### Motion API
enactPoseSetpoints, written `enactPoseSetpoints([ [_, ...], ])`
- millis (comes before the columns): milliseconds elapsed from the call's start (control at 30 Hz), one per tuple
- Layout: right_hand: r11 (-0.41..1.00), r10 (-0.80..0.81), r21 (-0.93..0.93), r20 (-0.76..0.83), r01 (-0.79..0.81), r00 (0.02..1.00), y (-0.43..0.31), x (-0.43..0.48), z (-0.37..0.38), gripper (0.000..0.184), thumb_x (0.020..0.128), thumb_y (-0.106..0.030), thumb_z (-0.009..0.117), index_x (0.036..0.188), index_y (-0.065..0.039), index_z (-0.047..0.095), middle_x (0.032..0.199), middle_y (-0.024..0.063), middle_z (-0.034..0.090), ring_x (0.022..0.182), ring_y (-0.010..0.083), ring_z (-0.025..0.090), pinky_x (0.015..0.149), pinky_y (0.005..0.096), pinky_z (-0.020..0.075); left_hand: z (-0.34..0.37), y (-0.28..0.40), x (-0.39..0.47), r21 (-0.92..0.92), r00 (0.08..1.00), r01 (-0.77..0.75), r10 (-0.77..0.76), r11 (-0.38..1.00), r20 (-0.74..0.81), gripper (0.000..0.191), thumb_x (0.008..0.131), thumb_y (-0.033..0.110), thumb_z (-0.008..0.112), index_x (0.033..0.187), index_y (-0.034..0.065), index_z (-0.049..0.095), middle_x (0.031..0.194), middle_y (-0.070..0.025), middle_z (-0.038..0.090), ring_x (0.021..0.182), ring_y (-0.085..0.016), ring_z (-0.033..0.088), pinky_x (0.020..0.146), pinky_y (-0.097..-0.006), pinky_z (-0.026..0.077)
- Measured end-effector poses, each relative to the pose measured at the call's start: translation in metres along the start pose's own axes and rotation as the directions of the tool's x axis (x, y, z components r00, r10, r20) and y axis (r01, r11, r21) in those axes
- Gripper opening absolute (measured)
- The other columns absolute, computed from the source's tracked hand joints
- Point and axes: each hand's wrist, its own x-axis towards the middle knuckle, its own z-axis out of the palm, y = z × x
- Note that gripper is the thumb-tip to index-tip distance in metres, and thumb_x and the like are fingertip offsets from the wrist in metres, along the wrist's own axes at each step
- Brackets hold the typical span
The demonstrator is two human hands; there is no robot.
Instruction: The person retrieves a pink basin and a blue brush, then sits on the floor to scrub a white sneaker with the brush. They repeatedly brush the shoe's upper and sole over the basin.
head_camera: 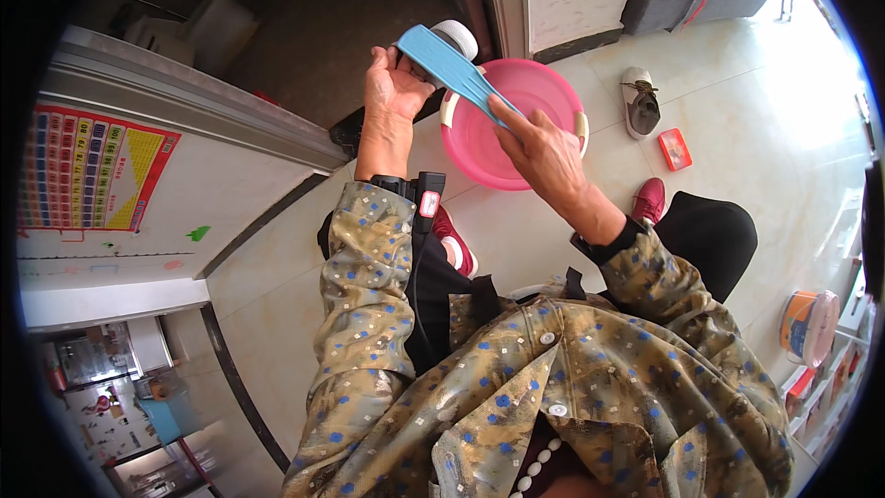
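Observation:
My right hand (543,159) grips the handle of a light-blue scrubbing brush (446,70), its index finger stretched along the back. The bristle side faces away from me and is hidden. My left hand (395,88), palm up, holds a shoe with a white sole (456,38). The brush covers much of that shoe, and its head lies over the left fingers. Below and to the right of the shoe stands a pink plastic basin (553,93) with cream handles, on the tiled floor. The brush handle and my right hand pass above its rim.
A grey-brown lace-up shoe (642,104) lies right of the basin, near a small red box (675,149). An orange-and-blue tub (807,328) stands by a white rack (823,387) at right. A dark doorway opens at upper left, beside a wall with a number chart (90,169).

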Motion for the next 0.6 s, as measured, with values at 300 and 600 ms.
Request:
enactPoseSetpoints([
  [300,0.941,0.338,0.01,-0.079,-0.338,0.938,0.024,-0.014,-0.01,0.039,0.081,-0.023,0.057,0.12,-0.025,0.051,0.069,0.0102,0.053,0.056,0.0278,0.054,0.053,0.04,0.045,-0.023,0.017,0.018,-0.191,0.998,-0.014,0.027,0.982,0.065,0.023,0.09,0.024,0.05,0.091,0.002,0.053,0.09,-0.0103,0.06,0.087,-0.02,0.059,0.078,-0.032,0.049],
  [600,1.0,0.015,0.016,-0.064,-0.014,0.998,0.018,-0.011,0.032,0.044,0.08,-0.023,0.059,0.122,-0.025,0.048,0.068,0.0099,0.045,0.055,0.0275,0.053,0.048,0.0394,0.0422,0.005,-0.007,0.005,-0.056,0.989,0.056,-0.063,0.997,-0.133,0.019,0.088,0.009,0.044,0.102,-0.0019,0.051,0.107,-0.0134,0.056,0.101,-0.024,0.054,0.092,-0.0381,0.042],
])
